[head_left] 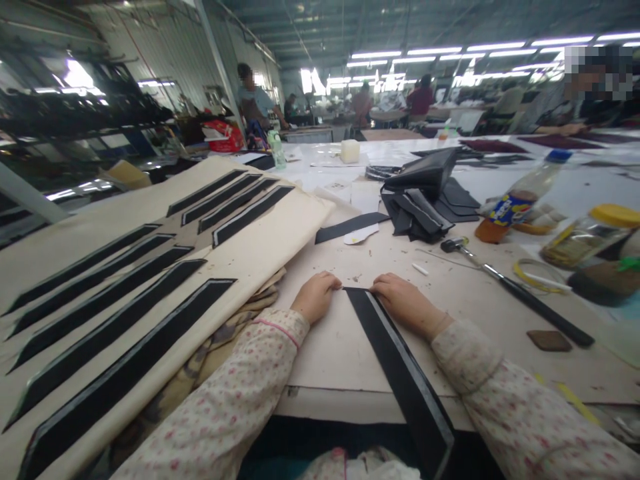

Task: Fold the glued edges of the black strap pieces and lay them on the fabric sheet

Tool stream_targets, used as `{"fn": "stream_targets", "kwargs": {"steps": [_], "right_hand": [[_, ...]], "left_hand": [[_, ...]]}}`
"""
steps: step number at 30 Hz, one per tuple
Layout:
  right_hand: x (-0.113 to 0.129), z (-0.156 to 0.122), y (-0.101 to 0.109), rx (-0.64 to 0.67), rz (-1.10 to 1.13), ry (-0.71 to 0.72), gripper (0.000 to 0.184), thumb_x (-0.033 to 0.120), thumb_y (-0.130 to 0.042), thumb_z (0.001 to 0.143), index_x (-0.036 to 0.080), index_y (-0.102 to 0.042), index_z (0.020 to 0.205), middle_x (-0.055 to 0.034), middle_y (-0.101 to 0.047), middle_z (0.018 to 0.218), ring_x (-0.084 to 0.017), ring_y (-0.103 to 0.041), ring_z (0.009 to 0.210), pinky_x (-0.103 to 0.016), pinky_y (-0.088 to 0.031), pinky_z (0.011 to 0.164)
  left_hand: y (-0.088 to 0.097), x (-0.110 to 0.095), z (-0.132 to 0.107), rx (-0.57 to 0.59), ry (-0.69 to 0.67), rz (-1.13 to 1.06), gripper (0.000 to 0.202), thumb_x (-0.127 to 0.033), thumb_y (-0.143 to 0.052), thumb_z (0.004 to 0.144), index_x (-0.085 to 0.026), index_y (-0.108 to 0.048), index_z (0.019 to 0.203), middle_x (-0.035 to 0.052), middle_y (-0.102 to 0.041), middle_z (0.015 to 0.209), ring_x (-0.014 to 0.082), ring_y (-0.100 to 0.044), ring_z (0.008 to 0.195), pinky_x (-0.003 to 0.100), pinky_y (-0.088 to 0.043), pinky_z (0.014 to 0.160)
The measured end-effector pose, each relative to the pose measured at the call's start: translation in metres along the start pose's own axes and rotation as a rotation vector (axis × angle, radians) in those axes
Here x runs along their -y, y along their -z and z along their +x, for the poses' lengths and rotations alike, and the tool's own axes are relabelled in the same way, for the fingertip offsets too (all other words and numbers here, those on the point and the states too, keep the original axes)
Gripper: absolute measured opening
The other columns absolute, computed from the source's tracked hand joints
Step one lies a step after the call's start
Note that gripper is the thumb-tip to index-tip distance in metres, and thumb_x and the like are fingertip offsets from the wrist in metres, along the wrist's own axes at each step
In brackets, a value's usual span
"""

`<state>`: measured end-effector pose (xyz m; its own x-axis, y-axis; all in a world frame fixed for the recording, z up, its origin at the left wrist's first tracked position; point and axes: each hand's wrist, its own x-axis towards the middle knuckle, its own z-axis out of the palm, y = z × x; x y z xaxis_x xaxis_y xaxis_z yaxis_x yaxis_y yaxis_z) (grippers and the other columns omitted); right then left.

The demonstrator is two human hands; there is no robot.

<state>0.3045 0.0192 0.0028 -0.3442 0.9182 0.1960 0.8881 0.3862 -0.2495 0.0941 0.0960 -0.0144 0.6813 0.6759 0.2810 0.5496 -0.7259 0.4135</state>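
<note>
A long black strip of leather-like material runs from the work surface over its near edge toward me, with a pale grey band along its right side. My right hand pinches the strip's far right corner. My left hand is closed, its fingertips pinched at the far left corner. On the cream padded board to my left lie several similar black strips with pale edges. Beyond my hands, another black piece rests beside a small white scrap.
Stacked black pieces stand ahead. To the right are a hammer-like tool, a Pepsi bottle with amber liquid, a yellow-lidded jar and a brown block. A green bottle stands farther back. Other people work in the background.
</note>
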Motion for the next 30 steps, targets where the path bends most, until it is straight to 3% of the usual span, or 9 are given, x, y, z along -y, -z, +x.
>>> {"fn": "stream_targets", "kwargs": {"steps": [2,5,9,13,18,21,24,27,30], "right_hand": [[0.000,0.001,-0.001,-0.008,-0.002,-0.005,0.025,0.008,-0.045,0.083,0.014,-0.067,0.091,-0.0098,-0.063,0.090,-0.020,-0.052,0.090,-0.032,-0.043,0.083],[0.000,0.001,-0.003,-0.013,0.002,-0.013,0.024,0.009,-0.045,0.083,0.015,-0.067,0.090,-0.0090,-0.062,0.089,-0.020,-0.052,0.090,-0.032,-0.042,0.084],[-0.001,0.000,-0.005,-0.029,0.013,-0.045,0.025,0.009,-0.044,0.083,0.015,-0.067,0.090,-0.0087,-0.062,0.091,-0.020,-0.052,0.091,-0.032,-0.041,0.085],[-0.003,-0.001,-0.006,-0.042,0.041,-0.089,0.026,0.010,-0.045,0.082,0.017,-0.068,0.091,-0.0076,-0.063,0.091,-0.019,-0.053,0.091,-0.031,-0.041,0.085],[-0.011,0.000,-0.006,-0.075,0.097,-0.182,0.025,0.009,-0.042,0.082,0.015,-0.066,0.088,-0.0076,-0.063,0.091,-0.017,-0.055,0.089,-0.029,-0.041,0.084],[-0.012,-0.001,-0.004,-0.098,0.128,-0.207,0.022,0.022,-0.045,0.086,0.014,-0.063,0.096,-0.0087,-0.062,0.094,-0.018,-0.055,0.090,-0.030,-0.042,0.082],[-0.007,-0.002,-0.003,-0.086,0.125,-0.151,0.031,0.040,-0.055,0.082,0.015,-0.062,0.100,-0.0086,-0.060,0.096,-0.020,-0.054,0.092,-0.032,-0.041,0.083],[-0.002,-0.002,-0.004,-0.066,0.085,-0.098,0.035,0.043,-0.060,0.077,0.016,-0.062,0.099,-0.0090,-0.059,0.098,-0.022,-0.052,0.094,-0.034,-0.040,0.085],[-0.001,-0.003,-0.005,-0.049,0.080,-0.097,0.032,0.041,-0.063,0.076,0.016,-0.061,0.097,-0.0080,-0.059,0.098,-0.022,-0.051,0.094,-0.034,-0.039,0.084]], "left_hand": [[-0.003,-0.007,0.001,-0.033,-0.023,0.018,0.034,-0.001,-0.038,0.079,-0.014,-0.061,0.100,0.0079,-0.061,0.101,0.0187,-0.052,0.098,0.034,-0.042,0.091],[-0.008,-0.022,0.002,0.022,-0.150,0.099,0.035,-0.006,-0.041,0.082,-0.019,-0.058,0.110,0.0062,-0.060,0.108,0.0200,-0.050,0.100,0.036,-0.040,0.091],[-0.010,-0.036,0.006,0.097,-0.162,0.232,0.029,-0.011,-0.043,0.085,-0.022,-0.061,0.106,0.0051,-0.062,0.099,0.0214,-0.052,0.093,0.037,-0.041,0.083],[-0.005,-0.032,0.008,0.102,-0.108,0.270,0.023,-0.011,-0.045,0.084,-0.019,-0.066,0.091,0.0057,-0.063,0.090,0.0224,-0.053,0.088,0.037,-0.042,0.078],[-0.002,-0.015,0.004,0.015,0.004,0.136,0.023,-0.007,-0.046,0.079,-0.018,-0.066,0.079,0.0050,-0.064,0.088,0.0204,-0.054,0.086,0.035,-0.043,0.080],[-0.005,-0.016,0.006,-0.047,0.046,0.107,0.027,-0.004,-0.041,0.079,-0.017,-0.064,0.086,0.0052,-0.062,0.093,0.0189,-0.053,0.093,0.033,-0.044,0.086],[-0.011,-0.026,0.011,-0.059,0.022,0.078,0.027,-0.012,-0.041,0.083,-0.017,-0.059,0.103,0.0065,-0.059,0.105,0.0192,-0.051,0.100,0.034,-0.041,0.091],[-0.017,-0.035,0.014,0.010,-0.049,0.073,0.023,-0.024,-0.045,0.086,-0.019,-0.058,0.104,0.0066,-0.058,0.109,0.0211,-0.050,0.103,0.037,-0.040,0.091],[-0.020,-0.036,0.013,0.041,-0.100,0.064,0.020,-0.026,-0.048,0.085,-0.019,-0.059,0.101,0.0056,-0.058,0.110,0.0212,-0.049,0.104,0.037,-0.039,0.092]]}}
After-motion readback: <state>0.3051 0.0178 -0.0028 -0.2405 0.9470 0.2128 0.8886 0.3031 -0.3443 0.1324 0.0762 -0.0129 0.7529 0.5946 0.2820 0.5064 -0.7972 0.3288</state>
